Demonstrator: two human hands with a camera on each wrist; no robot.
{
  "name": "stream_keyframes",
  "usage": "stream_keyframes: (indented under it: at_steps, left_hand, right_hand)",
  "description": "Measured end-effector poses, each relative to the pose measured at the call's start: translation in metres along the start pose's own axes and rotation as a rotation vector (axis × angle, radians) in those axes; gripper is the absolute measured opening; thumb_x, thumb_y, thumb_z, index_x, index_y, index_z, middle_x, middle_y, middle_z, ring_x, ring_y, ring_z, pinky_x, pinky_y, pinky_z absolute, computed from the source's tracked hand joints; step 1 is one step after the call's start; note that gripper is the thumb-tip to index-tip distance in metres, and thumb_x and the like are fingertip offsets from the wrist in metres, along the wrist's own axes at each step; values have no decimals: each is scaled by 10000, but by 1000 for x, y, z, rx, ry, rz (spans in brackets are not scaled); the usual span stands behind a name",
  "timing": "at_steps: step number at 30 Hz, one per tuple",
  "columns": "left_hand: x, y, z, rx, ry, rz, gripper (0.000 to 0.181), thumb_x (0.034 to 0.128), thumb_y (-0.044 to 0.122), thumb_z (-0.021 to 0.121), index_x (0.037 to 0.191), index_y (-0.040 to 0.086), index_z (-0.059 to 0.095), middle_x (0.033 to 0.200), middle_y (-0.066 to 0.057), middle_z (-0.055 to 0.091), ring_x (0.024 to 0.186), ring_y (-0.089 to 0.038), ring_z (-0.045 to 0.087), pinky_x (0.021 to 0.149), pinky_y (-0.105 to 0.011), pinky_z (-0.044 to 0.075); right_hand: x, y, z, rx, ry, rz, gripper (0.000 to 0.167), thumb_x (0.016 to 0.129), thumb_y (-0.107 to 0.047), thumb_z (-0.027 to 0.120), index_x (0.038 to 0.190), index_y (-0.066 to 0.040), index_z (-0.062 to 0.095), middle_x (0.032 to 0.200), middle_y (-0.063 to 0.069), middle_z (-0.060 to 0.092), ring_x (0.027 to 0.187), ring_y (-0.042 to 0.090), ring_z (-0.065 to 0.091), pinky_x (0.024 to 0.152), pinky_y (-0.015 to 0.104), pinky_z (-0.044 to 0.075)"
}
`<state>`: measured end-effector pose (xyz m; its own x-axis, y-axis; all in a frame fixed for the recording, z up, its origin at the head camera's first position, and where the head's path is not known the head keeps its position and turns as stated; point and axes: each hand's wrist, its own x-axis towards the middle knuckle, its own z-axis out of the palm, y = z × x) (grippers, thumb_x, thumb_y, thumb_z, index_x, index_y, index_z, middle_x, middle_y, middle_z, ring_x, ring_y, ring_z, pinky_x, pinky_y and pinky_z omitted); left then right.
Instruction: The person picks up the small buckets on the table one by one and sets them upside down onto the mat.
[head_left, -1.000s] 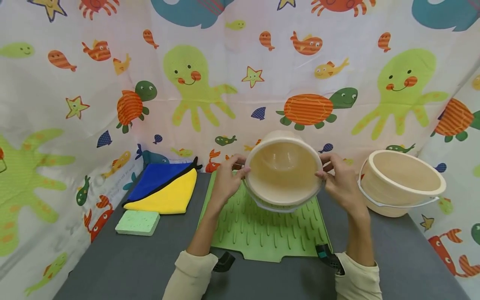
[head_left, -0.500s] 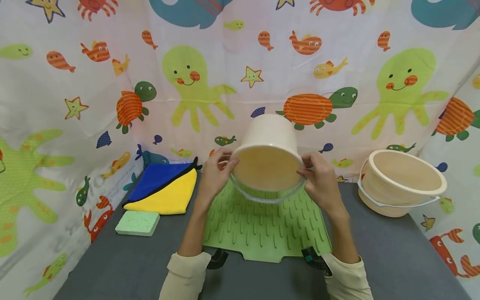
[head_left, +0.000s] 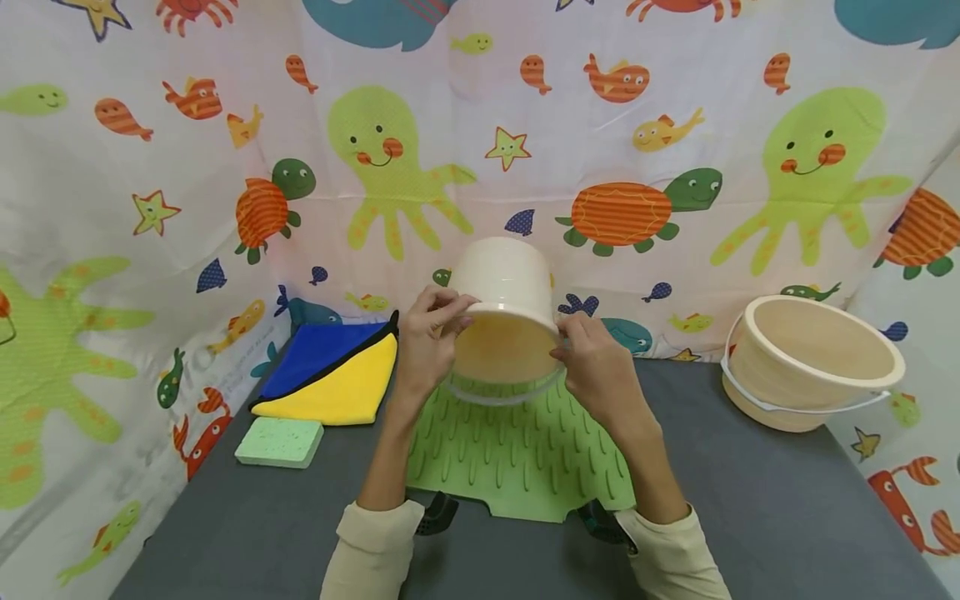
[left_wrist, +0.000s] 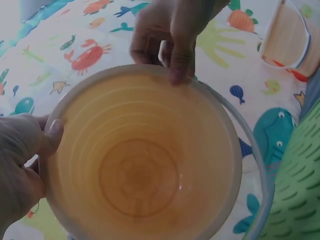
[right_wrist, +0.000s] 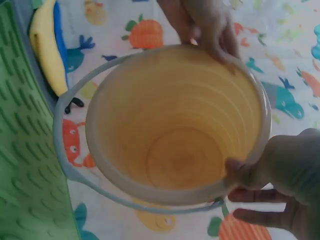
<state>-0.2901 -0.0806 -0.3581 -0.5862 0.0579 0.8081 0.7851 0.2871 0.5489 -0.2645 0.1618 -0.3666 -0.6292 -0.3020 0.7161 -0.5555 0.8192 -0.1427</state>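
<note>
Both hands hold a small cream bucket [head_left: 504, 275] tipped over above the green mat [head_left: 517, 458], its mouth facing down and toward the camera. The left hand [head_left: 431, 342] pinches the rim at one side; the right hand [head_left: 600, 367] pinches it at the other. In the left wrist view the bucket's inside [left_wrist: 140, 175] shows ringed walls and a round base, with nothing in it. A pale handle [right_wrist: 62, 145] hangs loose from the rim in the right wrist view.
A larger cream bucket [head_left: 780, 383] with a handle stands upright at the right. At the left lie a folded blue and yellow cloth [head_left: 330, 392] and a light green sponge [head_left: 280, 442]. A printed curtain [head_left: 480, 200] hangs behind the grey table [head_left: 742, 500].
The small bucket has moved left, and its mouth has tipped further down. Both hands have moved left with it, still gripping the rim. The handle has swung below the rim.
</note>
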Motion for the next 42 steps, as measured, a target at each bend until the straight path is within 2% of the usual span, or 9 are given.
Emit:
stream_keyframes:
  at_steps: [6, 13, 19, 25, 27, 30, 37, 39, 42]
  left_hand:
    - [1, -17, 0, -31, 25, 126, 184, 918, -113, 703, 1067, -65, 800, 947, -201, 604, 763, -224, 453, 694, -172, 392]
    - [-3, -34, -11, 0, -53, 205, 175, 916, -99, 706, 1026, -27, 823, 973, -139, 605, 892, -250, 583, 884, -198, 437]
    - [-9, -44, -34, 71, -314, -6, 171, 874, -64, 776, 988, 41, 847, 994, -111, 668, 981, -253, 604, 857, -231, 553]
    - [-15, -52, -59, 182, -725, -322, 69, 866, 44, 828, 926, 79, 828, 912, -37, 698, 850, -168, 644, 745, -226, 549]
    - [-16, -53, -65, 171, -796, -387, 62, 894, 112, 819, 951, 90, 811, 931, -29, 734, 846, -173, 655, 757, -262, 565]
    - [-17, -54, -69, 147, -751, -451, 144, 935, 209, 797, 1023, 98, 773, 988, -55, 767, 907, -206, 682, 847, -359, 594]
    - [-15, -59, -57, 105, -360, -528, 770, 902, 393, 832, 1548, 223, 450, 1564, -133, 422, 1433, -372, 456, 1133, -629, 471]
    - [-15, -61, -54, 84, -373, -547, 883, 882, 432, 842, 1613, 262, 377, 1670, -100, 309, 1518, -378, 373, 1149, -650, 444]
    - [-17, -64, -55, 56, -492, -578, 914, 854, 466, 859, 1613, 268, 388, 1668, -68, 351, 1474, -358, 430, 1148, -622, 444]
  right_hand:
    - [11, -21, 16, 14, 40, -62, 394, 939, 11, 738, 1314, -34, 624, 1141, 197, 637, 1033, 350, 657, 747, 416, 643]
    - [11, -27, 34, 25, 144, -85, 222, 856, 40, 815, 981, -10, 639, 898, 132, 636, 759, 270, 685, 509, 375, 578]
    - [5, -18, 64, -1, 133, -136, 248, 837, 130, 745, 872, -45, 573, 855, 96, 621, 711, 222, 591, 436, 356, 480]
    - [-6, -21, 82, 14, -233, -260, 238, 838, 41, 794, 838, -106, 607, 866, 18, 694, 658, 135, 526, 532, 251, 467]
    - [-7, -25, 83, 31, -327, -267, 265, 810, 67, 793, 800, -137, 625, 837, -14, 704, 635, 107, 502, 535, 227, 438]
    - [-8, -29, 81, 50, -409, -258, 317, 774, 116, 772, 746, -166, 630, 782, -48, 687, 624, 79, 462, 531, 203, 395]
    - [-6, -38, 72, 150, -711, -199, 258, 882, -65, 817, 676, -136, 680, 658, -71, 572, 622, 62, 398, 575, 213, 374]
    - [-4, -39, 69, 220, -851, -162, 135, 861, -123, 854, 759, -114, 767, 731, -46, 682, 673, 73, 517, 623, 231, 462]
    - [-3, -30, 65, 344, -999, -113, 146, 860, -173, 861, 907, -50, 800, 856, 11, 745, 761, 88, 605, 693, 240, 519]
